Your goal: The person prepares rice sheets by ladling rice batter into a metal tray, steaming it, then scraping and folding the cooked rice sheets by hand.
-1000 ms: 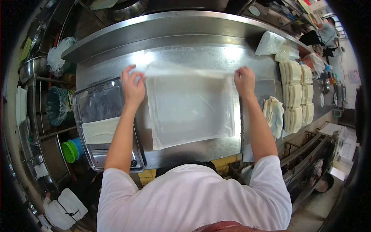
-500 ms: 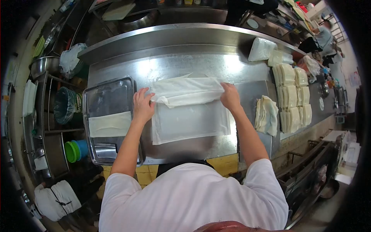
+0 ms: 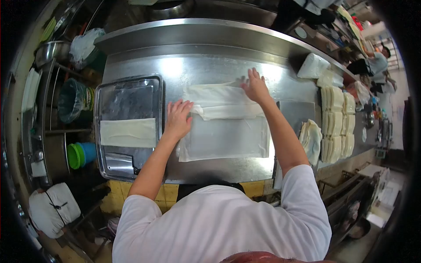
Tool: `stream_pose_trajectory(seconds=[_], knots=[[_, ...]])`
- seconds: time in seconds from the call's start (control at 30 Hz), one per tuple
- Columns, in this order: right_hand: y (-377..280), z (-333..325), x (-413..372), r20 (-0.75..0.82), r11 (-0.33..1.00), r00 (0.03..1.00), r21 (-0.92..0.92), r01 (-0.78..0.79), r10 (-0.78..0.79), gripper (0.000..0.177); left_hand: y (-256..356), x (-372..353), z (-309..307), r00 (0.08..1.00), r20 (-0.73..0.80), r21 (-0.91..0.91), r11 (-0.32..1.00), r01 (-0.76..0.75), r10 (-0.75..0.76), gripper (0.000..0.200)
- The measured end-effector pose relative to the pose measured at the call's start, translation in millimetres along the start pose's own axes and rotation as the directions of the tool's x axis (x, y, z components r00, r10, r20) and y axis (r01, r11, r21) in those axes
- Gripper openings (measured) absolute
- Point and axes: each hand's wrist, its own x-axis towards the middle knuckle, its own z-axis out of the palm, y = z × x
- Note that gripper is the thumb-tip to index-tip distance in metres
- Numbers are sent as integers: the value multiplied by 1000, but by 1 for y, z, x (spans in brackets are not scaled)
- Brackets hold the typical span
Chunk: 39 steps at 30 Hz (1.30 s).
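Your thin white sheet [image 3: 224, 139] lies in the middle of the tabletop [image 3: 210, 68], between its far and near edges. The part towards the far edge is doubled over into a denser, wrinkled band, with a small loose flap near its left end; the part towards you is a single, see-through layer lying nearly flat.

Your left hand [image 3: 178, 117] is palm down with the fingers slightly spread, at the left end of that band and touching it. Your right hand [image 3: 255, 87] is also spread, fingers pointing to the tabletop's far edge, over the sheet's far right corner; you cannot tell from here whether it touches the sheet.

Along the tabletop's left edge, reaching down to the near left corner, you have a metal tray [image 3: 127, 96]. A pale flat strip [image 3: 128, 132] lies across it, and a cleaver [image 3: 119, 162] sits nearer you in the same tray. Towards the right edge is a crumpled cloth [image 3: 310, 141], with pale stacks [image 3: 333, 125] in two columns just beyond it. Plastic-wrapped bundles [image 3: 314, 65] rest near the far right corner.
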Motion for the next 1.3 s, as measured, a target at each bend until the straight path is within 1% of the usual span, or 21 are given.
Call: stream_pose_trajectory(seconds=[0.07, 0.13, 0.17, 0.23, 0.37, 0.43, 0.57, 0.63, 0.67, 0.73, 0.77, 0.83, 0.87, 0.93, 0.97, 1.03, 1.07, 1.13, 1.17, 1.27, 1.3], knots=[[-45, -5, 9, 9, 996, 997, 57, 70, -71, 79, 0, 1, -1, 999, 1, -16, 999, -49, 49, 55], [-78, -7, 18, 115, 990, 986, -50, 128, -122, 95, -2, 0, 4, 999, 1, -7, 999, -49, 49, 55], [-82, -1, 28, 121, 989, 984, -46, 138, -131, 95, -3, 0, 6, 998, 1, -3, 998, -62, 62, 55], [-82, 15, 63, 24, 996, 997, -40, -75, 76, 107, -3, -2, 8, 998, -14, -6, 998, -65, 65, 53], [-86, 17, 93, -81, 983, 987, 139, -123, 135, 111, 0, -3, 1, 997, -39, -48, 997, -61, 59, 50], [-115, -2, 72, 81, 993, 990, 41, 110, -113, 114, 0, -3, 3, 997, -59, -75, 996, -50, 45, 48], [-138, 17, 72, 201, 965, 957, -115, 235, -209, 120, -2, -1, 5, 997, -66, -78, 995, -56, 51, 46], [-134, 41, 102, -212, 997, 976, -68, 40, -53, 127, -1, 2, 3, 997, -60, -70, 996, -55, 51, 47], [-134, 43, 105, -209, 997, 976, -62, 42, -54, 127, -1, 3, 2, 996, -68, -75, 996, -56, 51, 46], [-150, 11, 93, 78, 997, 995, 64, 50, -55, 116, 0, 3, 1, 997, -67, -84, 995, -55, 50, 46], [-159, 4, 85, 83, 997, 995, 64, 49, -55, 116, 0, 4, 1, 996, -68, -87, 995, -55, 49, 45], [-172, -2, 73, 239, 973, 958, -132, 191, -156, 118, -1, 5, 4, 996, -69, -90, 994, -54, 48, 45], [-168, 9, 82, 239, 973, 959, -131, 190, -155, 118, -1, 6, 6, 996, -70, -85, 995, -58, 52, 45], [-162, 34, 105, -173, 994, 982, -91, 66, -81, 118, 1, 8, 6, 996, -68, -74, 995, -65, 60, 45], [-160, 38, 108, -174, 994, 982, -87, 65, -79, 118, 2, 9, 5, 996, -69, -74, 995, -67, 62, 45], [-165, 21, 104, -97, 979, 995, 197, 56, -37, 112, 5, 10, 5, 995, -67, -77, 994, -73, 68, 45], [-169, 13, 96, -97, 979, 995, 197, 52, -34, 112, 5, 12, 5, 996, -62, -80, 995, -66, 61, 46], [-181, -1, 71, 76, 986, 984, -29, 164, -162, 100, 6, 14, 7, 997, -58, -84, 995, -59, 54, 46], [-182, 4, 73, 76, 986, 984, -27, 163, -160, 100, 7, 15, 8, 997, -58, -71, 996, -55, 51, 47], [-176, 23, 90, -100, 999, 994, 0, 39, -39, 95, 6, 18, 11, 996, -70, -60, 997, -56, 52, 44], [-171, 23, 94, -126, 978, 992, 208, 22, 4, 91, 5, 18, 13, 995, -83, -67, 996, -57, 51, 40]])
